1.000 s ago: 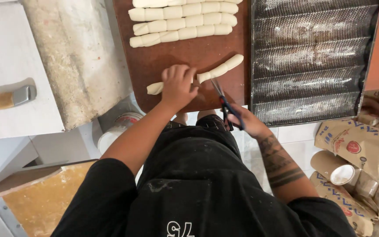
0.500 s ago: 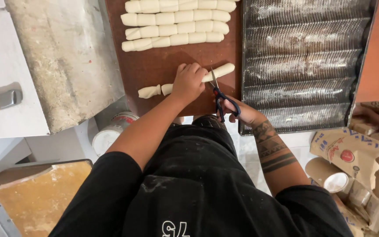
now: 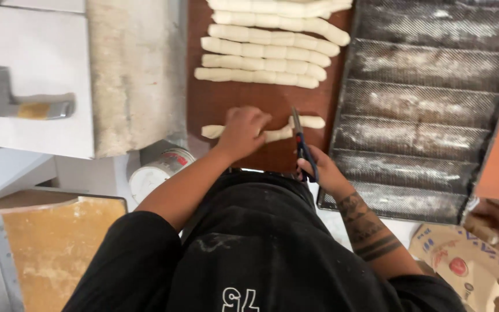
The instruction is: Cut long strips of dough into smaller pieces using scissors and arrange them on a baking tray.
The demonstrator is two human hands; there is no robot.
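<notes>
The left hand point(image 3: 244, 132) presses flat on the dough roll point(image 3: 272, 134) lying across the brown surface point(image 3: 226, 101), steadying it while the right hand point(image 3: 321, 170), fingers closed through the scissors point(image 3: 302, 144), sets the blades at the roll.

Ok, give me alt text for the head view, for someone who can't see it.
Seen from above, a person's left hand presses a dough roll on a brown board while the right hand snips it with scissors. Cut dough rows lie beyond, a floured ridged tray to the right.
</notes>
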